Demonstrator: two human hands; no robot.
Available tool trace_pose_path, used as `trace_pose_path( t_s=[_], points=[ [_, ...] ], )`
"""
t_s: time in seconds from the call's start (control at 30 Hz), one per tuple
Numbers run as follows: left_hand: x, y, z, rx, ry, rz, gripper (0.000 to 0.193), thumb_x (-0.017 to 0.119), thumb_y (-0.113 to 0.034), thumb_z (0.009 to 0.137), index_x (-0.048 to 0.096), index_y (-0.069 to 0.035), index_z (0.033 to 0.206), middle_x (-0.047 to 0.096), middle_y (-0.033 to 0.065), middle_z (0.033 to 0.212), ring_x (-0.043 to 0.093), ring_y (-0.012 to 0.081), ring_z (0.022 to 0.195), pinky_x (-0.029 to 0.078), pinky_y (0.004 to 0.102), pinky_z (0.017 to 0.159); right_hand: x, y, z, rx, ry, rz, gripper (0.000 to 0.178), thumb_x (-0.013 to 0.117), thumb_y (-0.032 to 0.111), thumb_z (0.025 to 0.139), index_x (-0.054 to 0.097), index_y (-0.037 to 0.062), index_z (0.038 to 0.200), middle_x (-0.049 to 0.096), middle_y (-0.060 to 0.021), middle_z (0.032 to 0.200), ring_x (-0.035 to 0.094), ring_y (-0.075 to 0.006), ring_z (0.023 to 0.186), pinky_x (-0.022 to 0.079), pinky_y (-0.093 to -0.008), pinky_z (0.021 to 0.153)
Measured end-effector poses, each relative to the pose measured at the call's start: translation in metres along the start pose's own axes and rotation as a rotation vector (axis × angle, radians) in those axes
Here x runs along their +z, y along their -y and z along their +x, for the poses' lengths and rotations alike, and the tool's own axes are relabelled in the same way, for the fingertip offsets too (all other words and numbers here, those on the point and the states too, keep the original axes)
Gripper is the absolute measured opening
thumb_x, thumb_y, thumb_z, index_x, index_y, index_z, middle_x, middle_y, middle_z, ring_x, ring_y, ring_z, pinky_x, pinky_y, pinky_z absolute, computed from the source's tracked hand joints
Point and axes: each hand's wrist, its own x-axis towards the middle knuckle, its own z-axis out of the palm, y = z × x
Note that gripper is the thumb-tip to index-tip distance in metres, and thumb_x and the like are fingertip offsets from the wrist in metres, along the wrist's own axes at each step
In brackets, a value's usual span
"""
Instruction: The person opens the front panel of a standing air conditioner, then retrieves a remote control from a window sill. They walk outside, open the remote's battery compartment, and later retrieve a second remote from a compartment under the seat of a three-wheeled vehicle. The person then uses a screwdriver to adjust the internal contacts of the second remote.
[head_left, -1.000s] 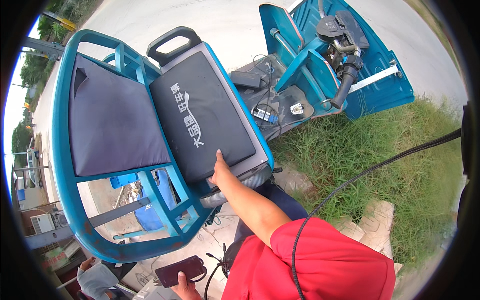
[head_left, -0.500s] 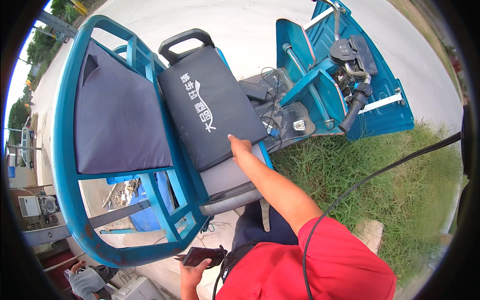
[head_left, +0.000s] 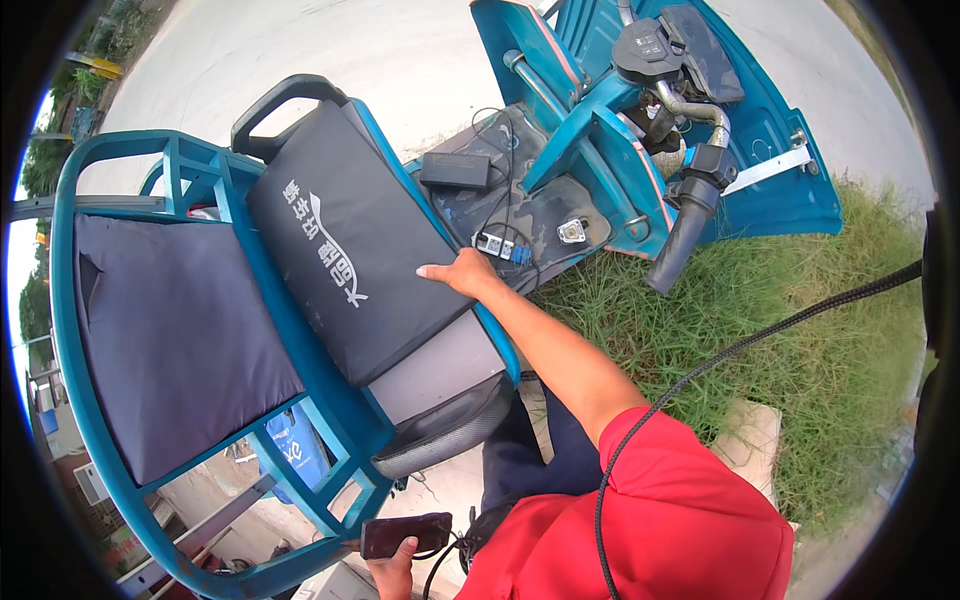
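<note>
On the blue three-wheeled vehicle lies a black seat cushion [head_left: 340, 240] with white printing, slightly askew on its seat. My right hand [head_left: 465, 272] grips its near front corner, the thumb on top and the other fingers over the edge, partly hidden. A light grey strip of the seat base [head_left: 440, 362] shows beside the cushion. Low in the view, my left hand [head_left: 395, 570] holds a dark, flat, phone-like device [head_left: 405, 535] with a black cable running from it.
A blue frame with a padded grey backrest [head_left: 180, 340] stands at left. On the footboard are a black box [head_left: 455, 171], a power strip [head_left: 495, 245] and loose cables. Handlebars [head_left: 690, 200] rise at right, above grass [head_left: 800, 330]. A black braided cord [head_left: 760, 335] crosses the right side.
The view has shifted, bringing more of the footboard into sight. My right hand has moved from the cushion's top to its front corner. The left hand still holds the device.
</note>
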Motion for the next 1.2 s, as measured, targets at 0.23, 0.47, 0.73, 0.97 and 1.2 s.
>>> trace_pose_path(
  t_s=[0.23,0.47,0.73,0.97,1.2],
  points=[
    [0.023,-0.012,0.002,0.022,-0.035,-0.176,0.043,0.088,-0.009,0.079,0.064,-0.001,0.114,0.071,0.0068,0.103,0.066,0.0173,0.092,0.054,0.0317,0.084,-0.046,0.039,-0.092,-0.309,0.136,0.186,0.068,0.087,0.036,0.076,0.065,-0.019,0.11,0.073,-0.0257,0.097,0.072,-0.0308,0.091,0.056,-0.0388,0.081],
    [0.074,-0.007,0.021,-0.062,0.023,-0.264,0.045,0.088,-0.009,0.079,0.064,-0.001,0.116,0.071,0.0061,0.105,0.066,0.0176,0.096,0.053,0.0326,0.089,-0.168,0.022,-0.199,-0.299,0.031,0.266,0.036,0.075,0.013,0.089,0.069,-0.0096,0.116,0.075,-0.0111,0.094,0.069,-0.0124,0.084,0.056,-0.0306,0.075],
    [0.134,0.006,0.055,-0.192,0.253,-0.678,0.047,0.086,-0.022,0.084,0.061,-0.009,0.12,0.066,-0.0006,0.095,0.053,0.0061,0.062,0.038,0.0209,0.047,-0.234,-0.001,-0.22,-0.282,-0.501,0.028,0.026,0.075,0.013,0.093,0.072,-0.0048,0.111,0.075,-0.0074,0.084,0.067,-0.0111,0.077,0.053,-0.0298,0.07],
    [0.168,0.016,0.065,-0.43,0.15,-0.567,0.036,0.082,-0.025,0.088,0.061,-0.015,0.116,0.061,-0.0039,0.087,0.037,0.002,0.051,0.023,0.02,0.043,-0.244,-0.077,-0.078,-0.365,-0.827,-0.486,0.029,0.08,0.025,0.086,0.074,-0.0008,0.099,0.072,-0.0235,0.089,0.067,-0.0435,0.091,0.052,-0.0517,0.081],
    [0.201,0.021,0.047,-0.555,0.147,-0.952,0.033,0.082,-0.026,0.09,0.058,-0.017,0.111,0.056,-0.0065,0.085,0.032,0.0028,0.052,0.025,0.0205,0.046,-0.23,-0.143,-0.018,0.163,-0.784,-0.69,0.031,0.073,0.025,0.091,0.07,-0.0003,0.109,0.073,-0.0219,0.105,0.066,-0.0431,0.098,0.055,-0.0524,0.089]
  ],
)
